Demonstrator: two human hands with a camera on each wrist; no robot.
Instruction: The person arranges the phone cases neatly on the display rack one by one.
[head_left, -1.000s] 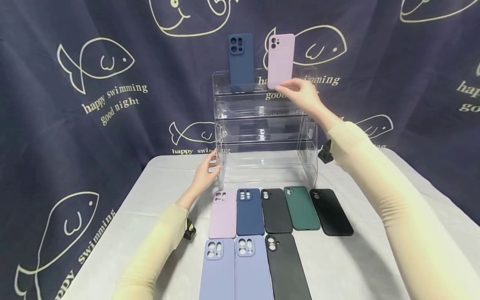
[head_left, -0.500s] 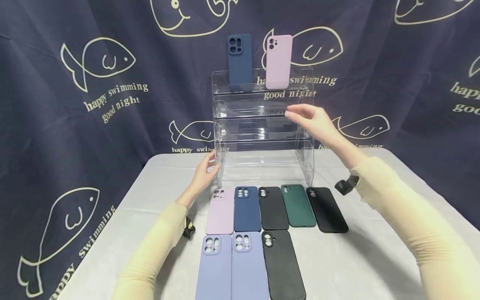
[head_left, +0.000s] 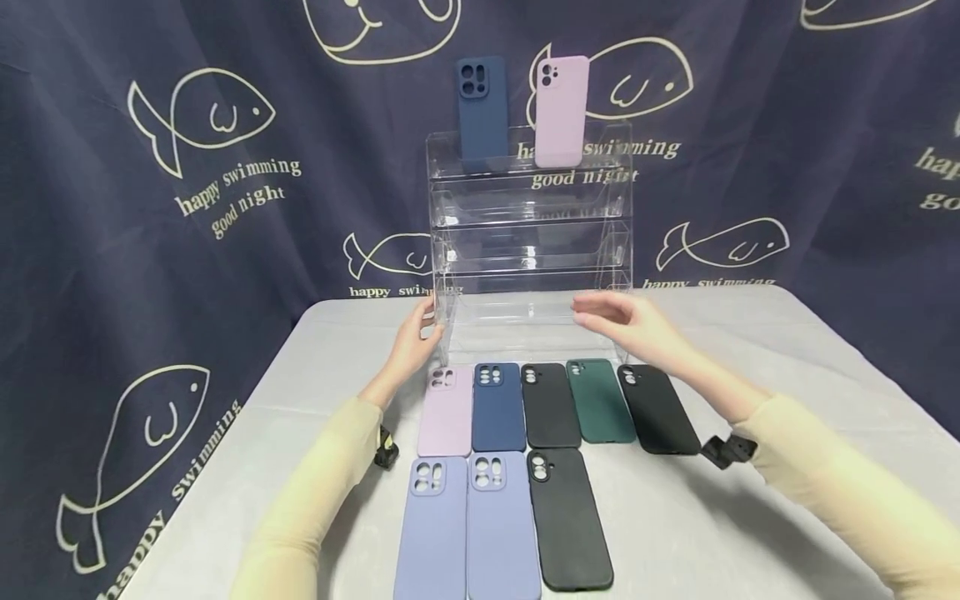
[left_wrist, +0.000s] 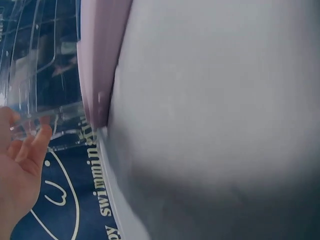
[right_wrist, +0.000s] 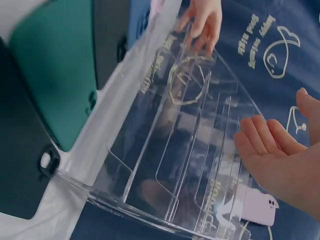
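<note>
A clear tiered display rack (head_left: 531,310) stands at the back of the table. On its top tier a dark blue phone case (head_left: 483,125) and a pink phone case (head_left: 562,112) lean upright. My left hand (head_left: 411,342) grips the rack's left side edge, thumb in front and fingers around it, as the right wrist view also shows. In front of the rack's lower right part is my right hand (head_left: 630,325), holding nothing, its fingers loosely bent. Nearest below it lie a green phone case (head_left: 602,404) and a black phone case (head_left: 660,412).
Left of the green case lie a pink case (head_left: 446,421), a blue case (head_left: 498,417) and a dark grey case (head_left: 552,412). Two lavender cases (head_left: 431,533) and another black case (head_left: 573,525) form a nearer row. A fish-print curtain (head_left: 247,208) hangs behind the table.
My right hand has let go of the pink case on the top tier and come down past the rack to just above the back row of cases. The left hand has stayed on the rack.
</note>
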